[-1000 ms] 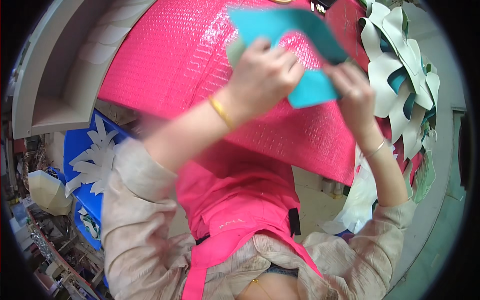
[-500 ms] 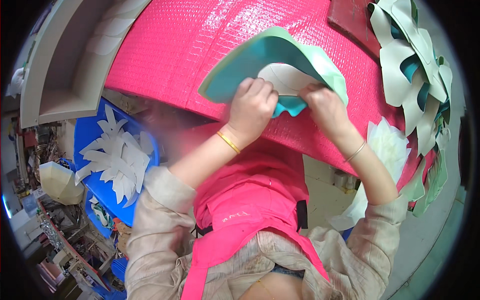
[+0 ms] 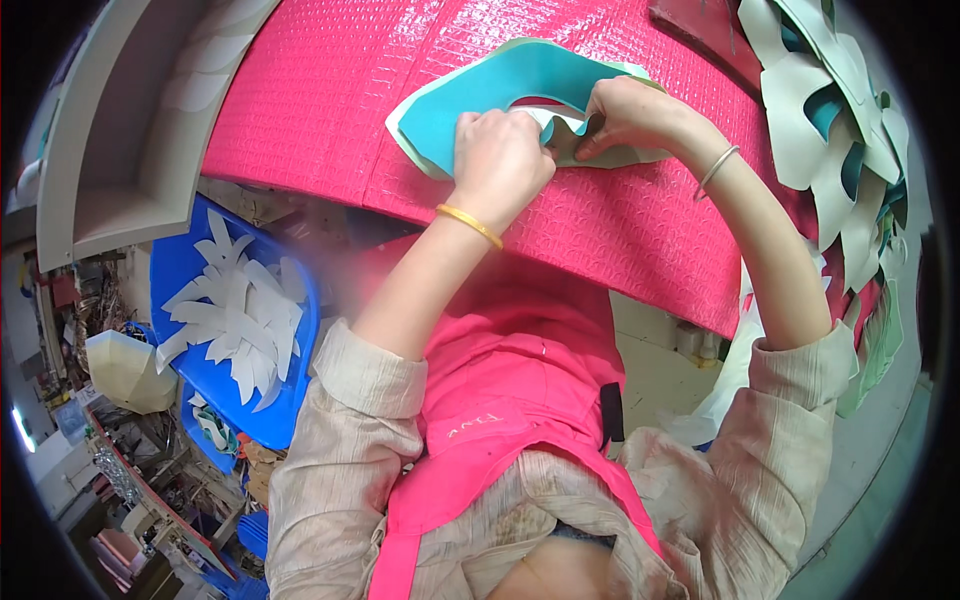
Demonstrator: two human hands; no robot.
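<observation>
On the pink-covered table, a shoe upper [image 3: 440, 115] lies with its teal lining facing up and a pale green edge showing around it. It curves round an opening with something white inside. My left hand [image 3: 500, 155] presses down on its near side with curled fingers; the fingertips are partly hidden. My right hand [image 3: 635, 115] has its thumb under and its fingers over the right side, pinching the material. Between both hands the teal lining's near edge is bunched in small waves.
More white and teal uppers [image 3: 825, 130] hang in a pile at the right. A blue bin [image 3: 300, 350] holding white cut pieces [image 3: 235, 310] stands left of my knees. A grey open box [image 3: 120, 150] sits at the upper left, a dark red board [image 3: 705, 35] at the far right.
The upper has gone from raised and bent over to lying flatter, teal side up. My right hand has moved up and slightly left, from a fist to a pinch; my left hand stays on the near side.
</observation>
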